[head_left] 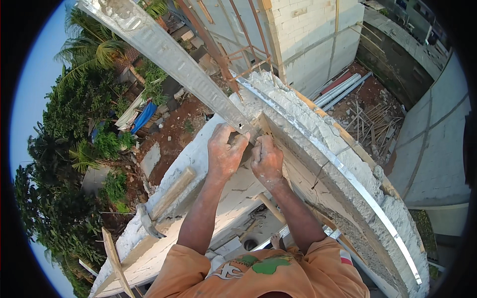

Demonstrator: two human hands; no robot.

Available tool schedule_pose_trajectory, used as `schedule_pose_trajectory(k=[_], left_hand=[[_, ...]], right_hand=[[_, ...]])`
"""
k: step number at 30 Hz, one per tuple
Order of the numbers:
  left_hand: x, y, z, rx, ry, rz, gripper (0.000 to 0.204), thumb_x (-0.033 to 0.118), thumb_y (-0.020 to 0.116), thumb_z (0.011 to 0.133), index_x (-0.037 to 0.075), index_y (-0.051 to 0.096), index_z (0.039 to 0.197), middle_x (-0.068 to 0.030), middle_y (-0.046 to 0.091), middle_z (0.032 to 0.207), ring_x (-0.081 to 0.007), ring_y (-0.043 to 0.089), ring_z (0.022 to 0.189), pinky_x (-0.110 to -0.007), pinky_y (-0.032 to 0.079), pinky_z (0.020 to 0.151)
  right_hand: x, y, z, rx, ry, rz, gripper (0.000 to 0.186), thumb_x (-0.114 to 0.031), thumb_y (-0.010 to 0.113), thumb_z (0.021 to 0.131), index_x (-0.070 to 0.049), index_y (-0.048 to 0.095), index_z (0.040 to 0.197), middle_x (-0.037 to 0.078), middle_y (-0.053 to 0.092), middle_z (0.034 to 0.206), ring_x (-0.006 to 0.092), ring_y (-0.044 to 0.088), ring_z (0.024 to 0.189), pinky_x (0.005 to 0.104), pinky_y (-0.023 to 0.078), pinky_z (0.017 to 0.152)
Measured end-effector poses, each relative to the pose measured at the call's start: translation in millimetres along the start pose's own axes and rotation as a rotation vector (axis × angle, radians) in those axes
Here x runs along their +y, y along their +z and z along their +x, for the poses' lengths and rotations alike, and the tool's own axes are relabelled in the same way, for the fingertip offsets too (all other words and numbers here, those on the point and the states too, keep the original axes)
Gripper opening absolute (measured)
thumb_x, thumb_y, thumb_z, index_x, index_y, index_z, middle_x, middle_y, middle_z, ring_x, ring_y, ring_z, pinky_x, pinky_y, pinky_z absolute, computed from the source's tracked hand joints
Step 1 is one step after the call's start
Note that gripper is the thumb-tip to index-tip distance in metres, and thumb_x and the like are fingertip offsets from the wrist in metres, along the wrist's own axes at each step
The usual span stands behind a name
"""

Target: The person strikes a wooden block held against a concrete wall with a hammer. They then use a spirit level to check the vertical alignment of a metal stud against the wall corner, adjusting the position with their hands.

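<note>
A long galvanized metal channel (174,64) slants from the upper left down to my hands, its lower end at the corner of the wall tops. My left hand (224,155) is closed at that end, thumb and fingers pinching its edge. Beside it my right hand (268,159) is closed, fingers curled at the inner corner of the wall; what they hold, if anything, is hidden. Left of my left forearm, a claw hammer with a wooden handle (173,193) lies on the rough wall top (184,149).
A thin shiny metal strip (353,179) runs along the right-hand wall top. Wooden battens (115,263) stand at the lower left. Deep below lie pipes (343,89), scrap wood (372,124) and a blue tarp (144,118). A block building (308,39) rises ahead.
</note>
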State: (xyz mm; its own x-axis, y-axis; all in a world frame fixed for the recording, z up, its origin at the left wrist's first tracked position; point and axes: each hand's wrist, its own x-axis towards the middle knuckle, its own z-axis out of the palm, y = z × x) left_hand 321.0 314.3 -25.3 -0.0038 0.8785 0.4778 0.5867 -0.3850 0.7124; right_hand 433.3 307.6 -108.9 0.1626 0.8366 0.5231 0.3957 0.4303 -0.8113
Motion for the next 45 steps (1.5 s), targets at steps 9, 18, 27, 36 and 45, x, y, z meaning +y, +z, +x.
schedule_pose_trajectory(k=[9, 18, 27, 36, 45], left_hand=[[-2.3, -2.3, 4.7, -0.008, -0.081, 0.013, 0.017, 0.009, 0.075, 0.083, -0.001, 0.067, 0.093, -0.0054, 0.066, 0.084, -0.0131, 0.063, 0.074, -0.029, 0.051, 0.067], [-1.1, 3.3, -41.3, 0.299, 0.153, 0.144, 0.040, 0.005, 0.072, 0.082, -0.002, 0.056, 0.119, -0.0161, 0.063, 0.108, -0.0283, 0.061, 0.102, -0.038, 0.049, 0.088], [5.2, 2.9, -33.4, 0.017, 0.364, 0.532, 0.037, 0.009, 0.072, 0.076, 0.012, 0.069, 0.112, -0.0149, 0.056, 0.119, -0.0374, 0.052, 0.116, -0.050, 0.042, 0.099], [8.7, 15.0, -22.9, -0.107, 0.245, 0.758, 0.039, 0.017, 0.073, 0.078, 0.028, 0.074, 0.116, -0.0199, 0.054, 0.133, -0.0399, 0.040, 0.137, -0.061, 0.028, 0.111], [-1.3, 23.2, -27.7, -0.067, 0.279, 0.812, 0.030, 0.022, 0.072, 0.078, 0.027, 0.076, 0.107, -0.0168, 0.058, 0.128, -0.0366, 0.046, 0.133, -0.060, 0.028, 0.110]], right_hand=[[-4.1, 0.7, 4.5, -0.037, 0.105, -0.001, 0.015, -0.006, 0.061, 0.085, -0.002, 0.052, 0.097, 0.023, 0.064, 0.082, 0.0433, 0.065, 0.077, 0.0521, 0.051, 0.066], [-0.3, -0.4, -0.6, -0.057, 0.109, 0.041, 0.014, -0.007, 0.061, 0.086, -0.002, 0.051, 0.096, 0.024, 0.063, 0.083, 0.0449, 0.064, 0.078, 0.0538, 0.049, 0.067], [-1.9, -5.6, 3.2, -0.120, 0.177, 0.107, 0.025, -0.010, 0.058, 0.091, -0.002, 0.047, 0.112, 0.026, 0.065, 0.091, 0.0456, 0.065, 0.085, 0.0529, 0.050, 0.072], [-6.2, -8.3, 6.4, -0.101, 0.227, 0.124, 0.030, -0.010, 0.054, 0.092, -0.002, 0.042, 0.119, 0.028, 0.066, 0.091, 0.0484, 0.065, 0.083, 0.0563, 0.049, 0.074], [-12.8, -15.1, 4.4, -0.114, 0.222, 0.109, 0.054, -0.015, 0.055, 0.090, 0.000, 0.031, 0.136, 0.033, 0.066, 0.093, 0.0497, 0.065, 0.088, 0.0569, 0.050, 0.079]])
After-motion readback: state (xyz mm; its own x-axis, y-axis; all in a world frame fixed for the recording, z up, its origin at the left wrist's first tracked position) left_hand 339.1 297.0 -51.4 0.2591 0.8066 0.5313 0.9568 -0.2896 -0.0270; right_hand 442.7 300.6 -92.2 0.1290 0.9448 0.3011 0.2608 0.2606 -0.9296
